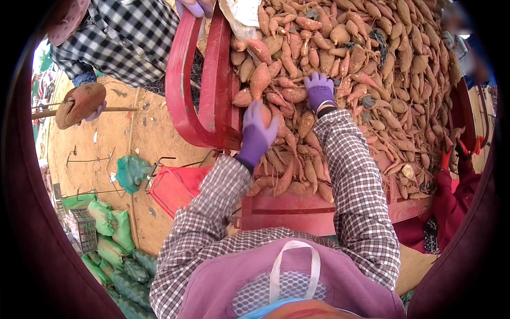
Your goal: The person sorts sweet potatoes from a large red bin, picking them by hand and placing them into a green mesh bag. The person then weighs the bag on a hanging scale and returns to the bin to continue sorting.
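A heap of reddish-brown sweet potatoes [393,95] fills a red metal truck bed. My left hand [258,132], in a purple glove, is at the heap's near left corner. Its fingers and thumb curl about a sweet potato [265,112], partly hidden by the hand. Just beyond the fingertips lies a larger sweet potato [260,80]. My right hand [320,91], also gloved in purple, rests on the heap with its fingers apart. Beside its thumb is another sweet potato [294,94]; what lies beneath the palm is hidden.
A curved red rail [183,80] borders the heap on the left. A person in a checked shirt [127,40] stands beyond it, near a large brown object on a pole [79,105]. Green filled sacks [114,228] lie lower left. Another person's red-gloved hands [446,157] are at the right edge.
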The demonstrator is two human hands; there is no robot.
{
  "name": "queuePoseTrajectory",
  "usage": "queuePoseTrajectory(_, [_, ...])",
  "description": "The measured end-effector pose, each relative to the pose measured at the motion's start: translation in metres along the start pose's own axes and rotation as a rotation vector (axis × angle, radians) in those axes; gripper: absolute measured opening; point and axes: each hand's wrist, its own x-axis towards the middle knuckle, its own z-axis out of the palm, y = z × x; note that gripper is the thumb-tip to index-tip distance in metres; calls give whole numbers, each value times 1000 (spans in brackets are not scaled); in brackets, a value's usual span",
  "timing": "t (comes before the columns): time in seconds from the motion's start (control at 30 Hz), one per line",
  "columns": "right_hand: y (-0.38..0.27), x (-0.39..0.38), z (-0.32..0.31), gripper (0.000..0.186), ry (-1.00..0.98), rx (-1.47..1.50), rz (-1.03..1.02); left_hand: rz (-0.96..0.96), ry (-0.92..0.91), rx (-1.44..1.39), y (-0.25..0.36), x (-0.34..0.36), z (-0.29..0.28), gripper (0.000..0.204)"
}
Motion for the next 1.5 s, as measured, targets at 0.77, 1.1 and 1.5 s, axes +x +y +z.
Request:
queuePoseTrajectory(0.77, [2,-162,9,76,-545,1150,8,-779,-509,373,-18,97,-6,102])
queuePoseTrajectory(1.1, [29,-85,-30,55,-232,2380,-45,-591,-553,517,-8,70,-2,97])
queuePoseTrajectory(1.5, [-142,80,-346,48,-421,2014,-541,-600,-277,222,-54,68,19,101])
